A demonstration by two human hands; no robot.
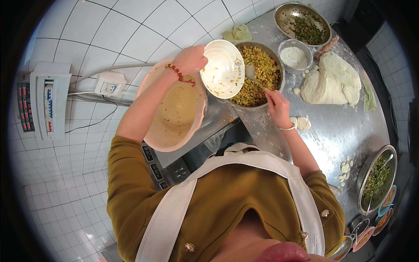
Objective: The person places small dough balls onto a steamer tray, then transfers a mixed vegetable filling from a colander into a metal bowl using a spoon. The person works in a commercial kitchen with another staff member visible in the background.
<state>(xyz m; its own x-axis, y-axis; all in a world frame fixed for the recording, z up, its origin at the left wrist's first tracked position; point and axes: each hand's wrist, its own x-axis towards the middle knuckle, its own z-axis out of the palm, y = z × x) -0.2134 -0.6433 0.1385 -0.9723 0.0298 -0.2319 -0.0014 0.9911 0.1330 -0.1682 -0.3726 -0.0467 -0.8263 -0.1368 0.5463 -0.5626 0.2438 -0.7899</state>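
Note:
My left hand (pixel 191 60) grips the rim of a white bowl (pixel 222 73), tilted so its inside faces up toward me, with yellow bits stuck to it. The bowl overlaps the left edge of a round metal basin (pixel 281 85) full of a chopped yellow filling (pixel 258 67) with red and green specks. My right hand (pixel 278 106) holds the handle of a spoon (pixel 251 72), whose head rests on the filling. Beneath my left forearm lies a large peach-coloured plastic basin (pixel 176 140) with scattered crumbs inside.
Right of the filling are a tub of flour (pixel 294 57), a large dough mass (pixel 330 82) and dough pieces (pixel 303 123). Metal basins of green filling stand at the back (pixel 307 29) and right (pixel 376 177). A green cloth (pixel 238 33) lies by the tiled wall (pixel 131 32).

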